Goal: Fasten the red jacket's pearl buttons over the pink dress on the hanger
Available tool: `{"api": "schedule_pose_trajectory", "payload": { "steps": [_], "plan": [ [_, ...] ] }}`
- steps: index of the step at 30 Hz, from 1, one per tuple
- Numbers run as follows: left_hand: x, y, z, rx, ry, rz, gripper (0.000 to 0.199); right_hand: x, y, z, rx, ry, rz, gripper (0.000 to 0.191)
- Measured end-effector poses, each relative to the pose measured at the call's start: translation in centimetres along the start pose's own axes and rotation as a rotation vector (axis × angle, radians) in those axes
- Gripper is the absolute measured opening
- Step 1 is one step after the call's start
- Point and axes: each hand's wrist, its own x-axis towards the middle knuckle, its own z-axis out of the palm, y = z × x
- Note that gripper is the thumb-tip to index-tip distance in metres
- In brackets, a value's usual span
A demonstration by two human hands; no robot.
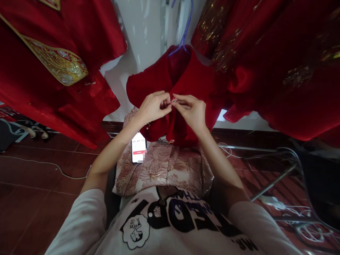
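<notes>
A short red jacket [148, 83] hangs in front of me on a purple hanger [183, 41]. At the middle of its front opening, both my hands meet over a small beaded fastening [174, 100] with pale, shiny beads. My left hand [156, 105] is closed, its thumb and forefinger pinching the jacket's edge beside the beads. Opposite it, my right hand [193, 109] pinches the beaded fastening between thumb and fingertips. How the fastening is joined lies hidden behind the fingers. Another beaded piece [171, 141] shows at the jacket's lower hem.
Pink brocade fabric [159, 166] covers my lap, and a phone [139, 148] with a running timer lies on it. Red embroidered garments [66, 39] hang at both sides. A metal-framed chair [300, 170] and tangled white cables [308, 230] are at the right.
</notes>
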Motion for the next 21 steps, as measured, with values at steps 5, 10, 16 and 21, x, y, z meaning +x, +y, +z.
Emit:
{"api": "schedule_pose_trajectory", "payload": {
  "steps": [5,10,16,21],
  "plan": [
    [0.3,0.1,-0.1,0.042,-0.03,0.043,0.012,0.2,0.2,0.0,0.023,-0.005,0.018,0.036],
    [0.3,0.3,0.1,0.014,-0.038,0.043,0.014,0.5,-0.1,0.1,-0.007,-0.053,0.001,0.034],
    [-0.6,1.0,0.5,-0.292,-0.082,-0.032,0.014,-0.1,1.3,0.2,-0.084,-0.065,-0.069,0.056],
    [-3.0,0.8,-1.3,-0.494,-0.241,-0.09,0.029,-1.4,2.9,-2.0,-0.034,-0.272,0.164,0.071]
  ]
}}
